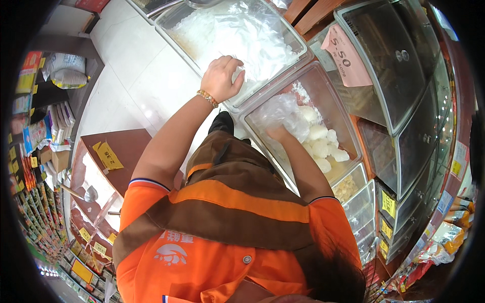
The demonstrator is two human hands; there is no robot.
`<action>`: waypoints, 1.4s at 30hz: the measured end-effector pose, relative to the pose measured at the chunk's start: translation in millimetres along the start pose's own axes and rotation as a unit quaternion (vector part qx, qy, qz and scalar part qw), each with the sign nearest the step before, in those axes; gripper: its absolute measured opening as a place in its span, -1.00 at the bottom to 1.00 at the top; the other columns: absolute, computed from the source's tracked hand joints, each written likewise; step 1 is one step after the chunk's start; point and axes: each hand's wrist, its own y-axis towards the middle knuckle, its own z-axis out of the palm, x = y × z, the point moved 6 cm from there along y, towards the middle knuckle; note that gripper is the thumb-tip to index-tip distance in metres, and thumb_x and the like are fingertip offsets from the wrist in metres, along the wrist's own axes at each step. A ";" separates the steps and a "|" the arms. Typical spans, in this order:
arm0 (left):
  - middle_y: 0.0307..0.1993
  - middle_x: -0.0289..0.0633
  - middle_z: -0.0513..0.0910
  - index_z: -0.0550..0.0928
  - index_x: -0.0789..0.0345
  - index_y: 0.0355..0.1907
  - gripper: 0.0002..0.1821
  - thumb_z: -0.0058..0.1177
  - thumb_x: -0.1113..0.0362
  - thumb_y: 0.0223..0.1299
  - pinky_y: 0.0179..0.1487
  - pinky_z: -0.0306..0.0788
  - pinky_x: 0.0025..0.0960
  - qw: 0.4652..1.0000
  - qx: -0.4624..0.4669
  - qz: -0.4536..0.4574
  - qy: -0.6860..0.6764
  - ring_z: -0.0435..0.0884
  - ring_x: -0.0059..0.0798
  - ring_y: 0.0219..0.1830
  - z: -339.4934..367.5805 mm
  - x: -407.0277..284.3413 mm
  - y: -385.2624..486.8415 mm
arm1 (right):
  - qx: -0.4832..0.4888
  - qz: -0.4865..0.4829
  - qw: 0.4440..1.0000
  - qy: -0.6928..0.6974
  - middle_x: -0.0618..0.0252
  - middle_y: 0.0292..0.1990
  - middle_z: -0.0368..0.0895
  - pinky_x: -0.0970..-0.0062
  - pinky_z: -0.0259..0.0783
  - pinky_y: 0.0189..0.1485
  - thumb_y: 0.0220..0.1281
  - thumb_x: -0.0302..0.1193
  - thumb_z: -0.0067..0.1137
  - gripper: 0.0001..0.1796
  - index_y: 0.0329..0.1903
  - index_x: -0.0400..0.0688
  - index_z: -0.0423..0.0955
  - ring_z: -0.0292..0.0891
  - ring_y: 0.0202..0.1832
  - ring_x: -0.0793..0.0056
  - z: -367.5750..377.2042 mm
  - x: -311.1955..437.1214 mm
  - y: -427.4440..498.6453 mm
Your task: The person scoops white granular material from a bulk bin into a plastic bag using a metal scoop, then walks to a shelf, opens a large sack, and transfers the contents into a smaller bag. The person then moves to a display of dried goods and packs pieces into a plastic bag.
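My left hand [223,79], with a beaded bracelet at the wrist, is over the near edge of a large clear bin [303,53]. Its fingers are bent and the thumb stands apart, with nothing visible between them. White crystals or powder [197,22] and a crumpled clear plastic sheet or bag [250,38] lie in that bin. Lower right, my right hand [277,133] reaches into a second clear bin [350,132]. A thin clear plastic bag [282,113] covers its fingers, so their grip is hidden. Whitish translucent lumps [320,142] lie beside the bag.
Stacked clear drawers [405,68] with a pink price tag [346,57] stand at right. More lidded bins [356,204] continue below. At left are a brown counter [129,147] with a metal scoop [91,194] and shelves of packaged goods [57,125]. A metal utensil [166,7] rests at the top.
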 end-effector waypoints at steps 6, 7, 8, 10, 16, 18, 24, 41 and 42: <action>-0.42 -0.20 0.57 0.62 0.28 -0.29 -0.86 0.20 0.32 0.08 -0.17 0.43 -0.25 1.000 -0.022 0.016 -0.001 0.58 -0.25 -0.33 -1.2 0.6 -1.5 | -0.124 0.127 0.897 0.404 0.14 -0.12 0.66 0.35 0.46 0.04 0.38 -0.16 0.07 -0.58 0.05 -0.22 0.60 0.54 -0.10 0.39 -78.0 -60.1 -65.0; -0.42 -0.20 0.57 0.62 0.28 -0.29 -0.86 0.19 0.32 0.08 -0.17 0.44 -0.25 1.000 -0.024 0.018 -0.002 0.58 -0.25 -0.33 -1.3 0.6 -1.4 | -0.125 0.143 0.864 0.466 0.19 -0.11 0.66 0.38 0.45 0.01 0.39 -0.10 0.07 -0.55 0.04 -0.21 0.61 0.53 -0.11 0.44 -79.5 -63.6 -70.2; -0.42 -0.19 0.58 0.62 0.28 -0.29 -0.86 0.19 0.32 0.09 -0.17 0.44 -0.25 1.000 -0.020 0.016 -0.001 0.58 -0.25 -0.33 -0.7 1.3 -1.5 | -0.112 0.075 0.839 0.528 0.24 -0.11 0.66 0.41 0.45 -0.03 0.40 -0.04 0.08 -0.52 0.03 -0.21 0.61 0.52 -0.13 0.50 -84.8 -58.2 -72.8; -0.43 -0.19 0.58 0.62 0.28 -0.29 -0.86 0.18 0.32 0.08 -0.17 0.44 -0.23 0.999 -0.025 0.023 0.001 0.58 -0.24 -0.33 -0.7 1.0 -1.2 | -0.167 -0.049 0.753 0.635 0.31 -0.11 0.66 0.49 0.44 -0.10 0.39 0.03 0.08 -0.46 0.02 -0.22 0.62 0.51 -0.15 0.57 -98.5 -52.0 -80.7; -0.45 -0.16 0.57 0.62 0.30 -0.31 -0.88 0.17 0.35 0.08 -0.20 0.45 -0.21 0.999 -0.027 0.019 -0.003 0.58 -0.21 -0.34 -0.1 1.1 -1.2 | -0.160 -0.046 0.774 0.610 0.34 -0.07 0.64 0.55 0.44 -0.11 0.40 -0.14 0.13 -0.57 0.07 -0.24 0.57 0.50 -0.13 0.58 -109.8 -53.7 -94.2; -0.46 -0.15 0.57 0.62 0.31 -0.32 -0.91 0.16 0.39 0.09 -0.21 0.45 -0.21 0.999 -0.028 0.018 -0.014 0.58 -0.20 -0.34 -0.5 1.9 -2.5 | -0.164 -0.016 0.705 0.690 0.29 -0.07 0.64 0.47 0.49 -0.10 0.40 -0.20 0.12 -0.59 0.12 -0.24 0.53 0.55 -0.13 0.49 -113.4 -60.6 -100.4; -0.43 -0.12 0.57 0.62 0.34 -0.34 -0.98 0.13 0.48 0.17 -0.24 0.47 -0.32 0.989 -0.067 -0.019 -0.131 0.58 -0.24 -0.34 -4.3 11.3 -6.5 | -0.271 -0.106 0.674 0.679 0.24 -0.08 0.64 0.44 0.48 -0.01 0.42 -0.23 0.09 -0.59 0.16 -0.21 0.51 0.57 -0.12 0.44 -128.3 -55.1 -112.0; -0.39 -0.29 0.65 0.61 0.39 -0.23 -0.81 0.06 0.28 0.41 -0.08 0.43 -0.51 0.808 0.060 -0.178 -0.558 0.60 -0.61 -0.28 -76.2 -9.4 30.7 | -0.163 0.024 0.986 0.011 -0.12 -0.17 0.65 0.13 0.47 0.02 0.20 -0.27 0.05 -0.67 -0.09 -0.19 0.60 0.59 -0.11 -0.07 -141.1 55.2 -109.3; -0.38 -0.28 0.66 0.61 0.39 -0.23 -0.80 0.05 0.28 0.42 -0.07 0.43 -0.50 0.805 0.071 -0.173 -0.563 0.61 -0.60 -0.28 -78.8 -15.4 33.7 | -0.148 0.034 0.988 -0.010 -0.08 -0.14 0.65 0.17 0.47 0.05 0.21 -0.30 0.07 -0.62 0.05 -0.15 0.53 0.59 -0.10 -0.04 -165.2 76.6 -122.6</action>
